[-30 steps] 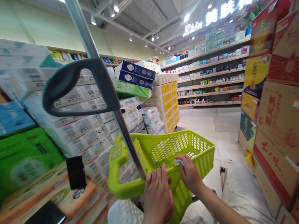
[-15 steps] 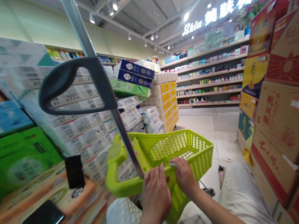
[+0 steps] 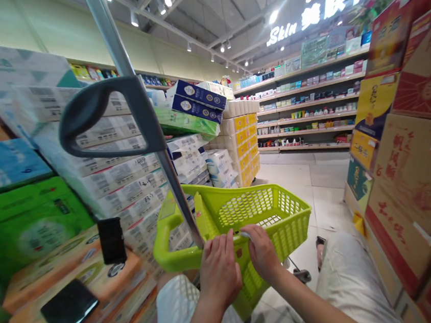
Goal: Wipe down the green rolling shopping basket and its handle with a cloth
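Observation:
A lime-green shopping basket (image 3: pixel 282 211) on wheels stands in front of my knees, with a metal pole and a grey pull handle (image 3: pixel 99 117) rising from its near rim. My left hand (image 3: pixel 218 269) rests flat on the near rim, fingers stretched out beside the pole's base. My right hand (image 3: pixel 261 251) sits just to its right on the same rim, fingers pinched on a small white thing (image 3: pixel 245 234) that I cannot make out.
Stacked tissue packs (image 3: pixel 25 222) fill the left side, with a black phone (image 3: pixel 69 309) and a small black device (image 3: pixel 111 240) lying on them. Cardboard cartons (image 3: pixel 412 171) wall the right. A tiled aisle (image 3: pixel 318 181) leads to far shelves.
My right hand has slid left along the rim, closer to my left hand. The view has shifted slightly; the basket stays put.

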{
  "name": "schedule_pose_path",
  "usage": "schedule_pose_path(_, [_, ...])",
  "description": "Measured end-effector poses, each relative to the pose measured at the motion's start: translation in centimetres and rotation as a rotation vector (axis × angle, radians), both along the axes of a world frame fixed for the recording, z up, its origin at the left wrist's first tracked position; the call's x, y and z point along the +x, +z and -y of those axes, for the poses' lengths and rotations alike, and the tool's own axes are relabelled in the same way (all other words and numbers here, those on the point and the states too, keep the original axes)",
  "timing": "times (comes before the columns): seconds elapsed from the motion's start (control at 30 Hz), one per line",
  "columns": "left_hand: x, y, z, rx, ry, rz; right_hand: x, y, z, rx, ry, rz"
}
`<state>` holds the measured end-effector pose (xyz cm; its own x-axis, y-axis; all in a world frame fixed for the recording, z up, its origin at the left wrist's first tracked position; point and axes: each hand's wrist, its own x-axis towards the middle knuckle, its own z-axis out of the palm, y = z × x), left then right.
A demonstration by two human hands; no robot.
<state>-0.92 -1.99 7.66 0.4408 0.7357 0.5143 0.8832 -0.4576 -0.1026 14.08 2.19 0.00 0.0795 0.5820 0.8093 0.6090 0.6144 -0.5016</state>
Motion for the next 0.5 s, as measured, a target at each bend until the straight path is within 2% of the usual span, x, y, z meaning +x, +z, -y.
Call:
schedule_pose_path(0.07, [-0.2,0.0,-0.1,0.015,-0.008,0.001,-1.0,0.3,0.2,0.002,0.061,0.046])
schedule_pose_path(0.13, [-0.6,0.1,-0.2,0.025,-0.009,-0.002,-0.6,0.2,0.1,0.007,0.078,0.091])
schedule_pose_path(0.27, [-1.4,0.0,-0.6,0.015,-0.007,0.019,3.0,-1.1,-0.4,0.014,-0.061,0.099])
schedule_pose_path(0.33, [-1.7,-0.1,-0.8,0.009,-0.016,0.041,3.7,-1.6,-0.5,0.012,-0.134,0.077])
schedule_pose_path(0.4, [-1.9,-0.1,-1.0,0.006,-0.029,0.051,2.6,-1.5,-0.5,0.01,-0.136,0.058])
schedule_pose_path(0.5, [-2.1,0.1,-1.2,-0.007,-0.042,0.041,-0.3,-0.6,-0.2,0.013,-0.055,0.057])
